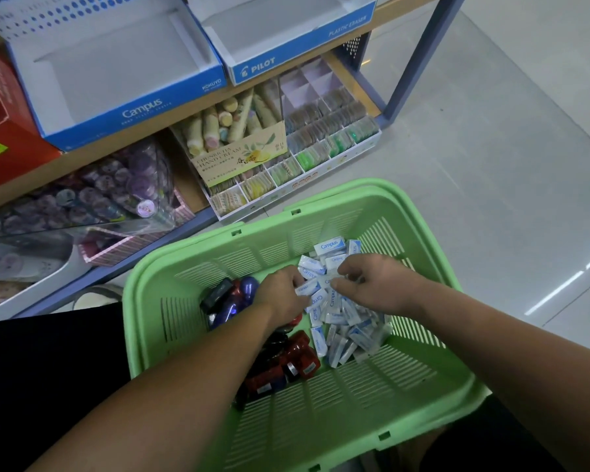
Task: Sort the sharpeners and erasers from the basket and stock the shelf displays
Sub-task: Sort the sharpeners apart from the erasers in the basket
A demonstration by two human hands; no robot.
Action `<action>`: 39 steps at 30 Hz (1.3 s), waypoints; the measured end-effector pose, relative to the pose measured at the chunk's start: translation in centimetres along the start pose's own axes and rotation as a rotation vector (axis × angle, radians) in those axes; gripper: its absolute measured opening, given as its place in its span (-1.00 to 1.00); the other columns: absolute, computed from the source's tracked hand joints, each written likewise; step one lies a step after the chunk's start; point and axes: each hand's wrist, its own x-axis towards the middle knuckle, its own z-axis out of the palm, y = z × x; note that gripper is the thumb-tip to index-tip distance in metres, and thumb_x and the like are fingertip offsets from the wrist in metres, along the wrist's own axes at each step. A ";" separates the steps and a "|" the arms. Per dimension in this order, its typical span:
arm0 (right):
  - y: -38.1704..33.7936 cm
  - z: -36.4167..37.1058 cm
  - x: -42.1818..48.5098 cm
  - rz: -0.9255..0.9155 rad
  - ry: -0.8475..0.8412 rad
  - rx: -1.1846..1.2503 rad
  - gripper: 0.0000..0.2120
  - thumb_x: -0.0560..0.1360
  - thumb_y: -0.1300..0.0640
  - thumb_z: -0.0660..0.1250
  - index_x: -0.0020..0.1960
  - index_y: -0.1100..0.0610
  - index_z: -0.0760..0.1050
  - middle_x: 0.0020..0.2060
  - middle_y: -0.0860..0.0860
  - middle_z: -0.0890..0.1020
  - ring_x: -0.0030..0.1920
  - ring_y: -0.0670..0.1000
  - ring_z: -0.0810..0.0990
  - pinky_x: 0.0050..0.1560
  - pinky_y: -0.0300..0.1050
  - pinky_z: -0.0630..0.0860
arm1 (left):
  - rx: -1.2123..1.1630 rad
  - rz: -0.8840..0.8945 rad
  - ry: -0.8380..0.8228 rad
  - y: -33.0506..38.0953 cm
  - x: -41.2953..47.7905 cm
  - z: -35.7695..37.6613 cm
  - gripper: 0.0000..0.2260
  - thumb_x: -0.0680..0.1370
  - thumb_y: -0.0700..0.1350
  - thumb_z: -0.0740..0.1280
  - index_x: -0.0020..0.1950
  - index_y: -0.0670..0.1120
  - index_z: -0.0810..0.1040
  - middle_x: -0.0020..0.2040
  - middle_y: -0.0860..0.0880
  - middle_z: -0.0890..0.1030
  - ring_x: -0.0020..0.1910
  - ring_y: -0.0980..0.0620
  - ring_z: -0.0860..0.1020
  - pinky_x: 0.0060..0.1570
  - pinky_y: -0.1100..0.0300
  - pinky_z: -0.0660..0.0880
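Shelf [116,144] runs across the far left, wooden boards on a blue frame. On its upper board sit two blue-and-white display boxes, both open-topped: the Campus box [143,109] on the left and the Pilot box [263,66] to its right, each with its printed front facing you. The green basket [321,437] stands on the floor near you, just in front of the shelf and skewed to it, far-right corner closest to the lower displays. Inside it are two heaps, touching. The sharpeners [297,362], red and dark blue, form a band on the left running near to far. The erasers [344,332], small oblong blocks in white-and-blue sleeves, lie on the right with long axes pointing every way. The top eraser [329,247] at the far end lies roughly left to right, label up. Your left hand [281,294] reaches over the sharpeners, fingers curled round a few erasers at the pile's left edge. Your right hand [372,284] rests on the pile opposite, fingers bent down into it; cannot tell whether it holds anything.
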 end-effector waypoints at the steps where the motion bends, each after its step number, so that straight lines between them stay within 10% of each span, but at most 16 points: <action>1: 0.2 0.1 -0.3 0.002 -0.003 0.008 -0.65 0.55 -0.19 0.36 0.22 0.00 0.56 0.11 0.00 0.63 0.08 0.03 0.63 0.16 -0.07 0.57 | -0.021 0.009 0.012 0.1 -0.2 0.3 -0.81 0.45 -0.11 0.53 -0.06 -0.02 0.54 -0.10 0.03 0.64 -0.11 -0.02 0.61 -0.13 0.14 0.54; 5: 0.1 -0.4 -1.8 -0.019 0.050 0.171 -0.76 0.56 -0.06 0.41 0.13 0.06 0.61 0.01 -0.04 0.68 -0.01 0.00 0.66 0.10 -0.08 0.59 | 0.052 0.081 0.043 0.7 -0.6 -0.1 -0.85 0.53 -0.20 0.42 -0.12 -0.01 0.49 -0.09 -0.02 0.62 -0.24 -0.01 0.57 -0.49 0.36 0.34; 9: -0.8 -2.3 -3.0 -0.061 0.138 0.235 -0.86 0.59 0.02 0.38 0.06 0.06 0.64 -0.05 -0.03 0.71 -0.03 0.00 0.67 0.05 -0.09 0.58 | 0.174 0.186 0.090 1.7 -1.6 -1.7 -0.86 0.53 -0.22 0.40 0.02 0.00 0.59 -0.07 0.02 0.60 -0.14 -0.01 0.53 -0.27 0.21 0.35; 15: -1.6 -2.1 -3.7 -0.106 0.175 0.179 -0.86 0.58 0.02 0.36 0.03 0.07 0.63 -0.09 0.03 0.71 -0.07 0.05 0.67 0.04 -0.02 0.60 | -0.063 0.254 -0.048 6.3 -4.4 -1.6 -0.84 0.44 -0.20 0.55 -0.04 -0.08 0.63 -0.34 0.07 0.51 -0.42 0.14 0.43 -0.52 0.41 0.29; 19: -0.8 -1.3 -3.9 -0.075 0.176 0.155 -0.88 0.56 0.03 0.38 0.04 0.06 0.61 -0.05 0.02 0.71 -0.03 0.06 0.67 0.09 -0.03 0.59 | -0.210 0.227 -0.294 6.9 -5.7 -0.2 -0.76 0.47 -0.23 0.55 0.07 -0.09 0.58 -0.16 0.04 0.58 -0.22 0.13 0.55 -0.16 0.27 0.55; 22: -0.2 -0.4 -3.6 -0.055 0.176 0.090 -0.83 0.58 0.05 0.36 0.13 0.07 0.61 0.02 0.05 0.70 0.02 0.08 0.67 0.15 -0.02 0.58 | 0.062 0.129 -0.099 3.5 -5.4 -0.5 -0.80 0.55 -0.22 0.38 0.15 -0.04 0.64 0.06 -0.01 0.67 0.04 -0.02 0.64 0.13 0.08 0.58; 30: -1.0 4.6 -0.8 -0.009 -0.132 -0.124 -0.67 0.54 -0.01 0.38 0.28 0.04 0.56 0.21 0.05 0.62 0.15 0.07 0.62 0.23 -0.04 0.55 | 0.333 0.016 0.030 -1.7 -6.0 -4.1 -0.70 0.51 -0.24 0.34 0.19 0.02 0.65 0.13 -0.05 0.67 0.11 -0.10 0.62 0.14 0.06 0.56; 39: -2.8 12.8 1.1 0.066 -0.238 -0.070 -0.77 0.44 0.11 0.47 0.07 0.10 0.56 -0.07 0.04 0.61 0.01 0.08 0.64 -0.05 -0.16 0.52 | 0.424 0.284 -0.056 -2.2 -5.2 -3.8 -0.71 0.53 -0.08 0.40 0.25 0.06 0.56 0.22 0.03 0.56 0.23 -0.08 0.53 0.18 -0.02 0.51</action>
